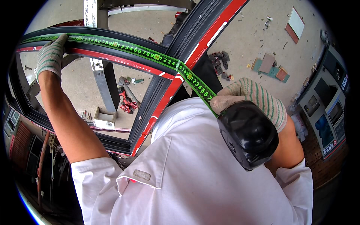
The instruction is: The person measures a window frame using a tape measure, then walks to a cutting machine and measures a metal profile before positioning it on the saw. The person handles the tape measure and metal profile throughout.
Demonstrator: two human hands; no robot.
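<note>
Right grip (pixel 258 98) clasps tape measure (pixel 248 133) right of black frame (pixel 150 95); green blade (pixel 138 50) runs lengthwise leftward along frame's bar; left grip (pixel 51 58) touching blade, closure unclear.

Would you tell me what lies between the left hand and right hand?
In the head view, green tape runs along the frame, then bends off its edge toward the right hand.

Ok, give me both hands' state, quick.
Left hand: touching the green tape; open or closed cannot be told.
Right hand: closed, holding the black tape measure.
</note>
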